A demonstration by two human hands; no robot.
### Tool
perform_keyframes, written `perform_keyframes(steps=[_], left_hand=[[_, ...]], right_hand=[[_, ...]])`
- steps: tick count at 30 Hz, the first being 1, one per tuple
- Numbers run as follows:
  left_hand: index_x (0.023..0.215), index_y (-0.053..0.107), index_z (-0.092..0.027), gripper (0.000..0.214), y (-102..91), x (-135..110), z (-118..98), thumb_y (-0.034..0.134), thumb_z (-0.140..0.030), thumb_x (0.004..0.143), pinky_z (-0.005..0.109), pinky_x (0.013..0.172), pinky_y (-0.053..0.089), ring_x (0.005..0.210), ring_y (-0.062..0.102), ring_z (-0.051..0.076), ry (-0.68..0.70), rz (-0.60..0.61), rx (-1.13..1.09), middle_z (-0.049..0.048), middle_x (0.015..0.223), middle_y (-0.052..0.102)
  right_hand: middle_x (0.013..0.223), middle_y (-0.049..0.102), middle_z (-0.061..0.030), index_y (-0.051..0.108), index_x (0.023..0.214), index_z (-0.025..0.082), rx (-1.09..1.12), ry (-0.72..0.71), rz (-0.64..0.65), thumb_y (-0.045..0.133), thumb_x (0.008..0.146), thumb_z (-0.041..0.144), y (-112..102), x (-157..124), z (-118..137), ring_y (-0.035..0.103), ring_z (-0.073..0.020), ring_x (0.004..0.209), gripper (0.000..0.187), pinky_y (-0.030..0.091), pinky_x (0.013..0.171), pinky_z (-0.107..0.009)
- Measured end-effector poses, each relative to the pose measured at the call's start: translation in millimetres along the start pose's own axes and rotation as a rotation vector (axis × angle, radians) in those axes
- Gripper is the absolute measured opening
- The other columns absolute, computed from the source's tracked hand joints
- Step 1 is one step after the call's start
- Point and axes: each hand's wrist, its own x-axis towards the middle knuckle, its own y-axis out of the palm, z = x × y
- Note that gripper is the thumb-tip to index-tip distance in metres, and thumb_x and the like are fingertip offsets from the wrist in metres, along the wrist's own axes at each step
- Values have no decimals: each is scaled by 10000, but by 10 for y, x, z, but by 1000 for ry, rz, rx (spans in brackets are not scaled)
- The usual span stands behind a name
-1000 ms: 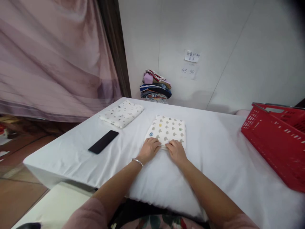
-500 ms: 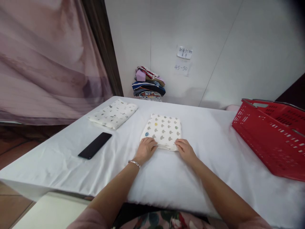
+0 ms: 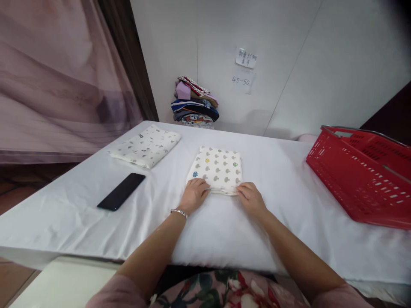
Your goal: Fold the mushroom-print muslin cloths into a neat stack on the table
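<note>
A folded white cloth printed with grey mushroom-like shapes lies flat on the white-covered table in front of me. My left hand pinches its near left corner, the fingers on top. At the near right corner, my right hand grips the edge between thumb and fingers. Several fabric layers show along the near edge between my hands. Farther left rests a second folded white cloth with small scattered prints, apart from both hands.
A black phone lies left of my hands. On the right stands a red plastic basket. Stacked folded fabrics sit beyond the table's far edge by the wall. A pink curtain hangs at the left; a white surface is below the table's near edge.
The whole view has shifted slightly, so everything appears a little higher and farther left. Both hands stay at the cloth's near corners, and the cloth remains folded in place.
</note>
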Motion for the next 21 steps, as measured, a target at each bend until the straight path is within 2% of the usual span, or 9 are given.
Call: perform_keyframes(steps=[4,10,14,17,21], left_hand=[[931,644,-217,140,6,-4,3,544,-220,833,370,840,400,924,520,198,0,-11,0,44,941,615],[931,645,-212,145,12,-6,14,540,-222,832,378,845,405,926,524,204,8,-11,-4,48,947,615],[935,649,-218,158,16,-4,12,523,-232,840,385,843,410,926,528,206,9,-20,0,51,942,617],[936,645,-218,158,18,-5,12,517,-227,844,386,842,410,929,527,207,13,-15,1,49,945,618],[931,643,-221,151,21,-10,14,520,-225,843,385,840,408,925,523,204,4,-8,4,46,943,617]], right_hand=[[934,626,-57,683,943,246,-145,-43,89,487,880,220,0,98,36,530,-209,910,207,450,809,-359],[890,617,-37,677,931,235,-191,-8,173,459,904,231,6,185,18,521,-176,852,220,416,770,-304],[865,603,-49,669,898,221,-270,-50,214,448,905,220,19,224,24,505,-184,816,222,385,733,-306],[824,587,-59,649,836,205,-330,-102,224,411,903,184,13,240,49,483,-192,765,249,361,688,-311],[809,566,-60,610,802,200,-322,-127,164,368,891,140,-2,208,42,462,-191,744,265,348,677,-309]])
